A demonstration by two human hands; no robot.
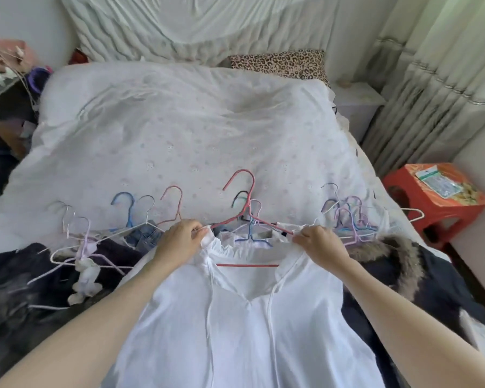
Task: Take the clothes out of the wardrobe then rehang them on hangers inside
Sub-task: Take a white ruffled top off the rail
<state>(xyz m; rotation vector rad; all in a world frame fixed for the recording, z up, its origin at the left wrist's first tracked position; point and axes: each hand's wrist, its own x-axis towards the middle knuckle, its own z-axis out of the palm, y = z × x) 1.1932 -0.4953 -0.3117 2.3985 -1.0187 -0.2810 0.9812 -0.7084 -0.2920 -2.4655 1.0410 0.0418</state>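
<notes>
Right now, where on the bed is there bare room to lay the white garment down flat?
The bedspread is bare from the hanger hooks up to the leopard-print pillow. The near edge is crowded: loose hangers and a fur-trimmed coat by the right hand, dark clothes by the left hand.

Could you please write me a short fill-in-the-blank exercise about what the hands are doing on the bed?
1. Both hands, left hand and right hand, pinch the shoulders of a ____ garment.
2. The hanger inside its neckline is ____ in colour.
3. The stool beside the bed is ____.

Missing words: white; red; orange
</notes>
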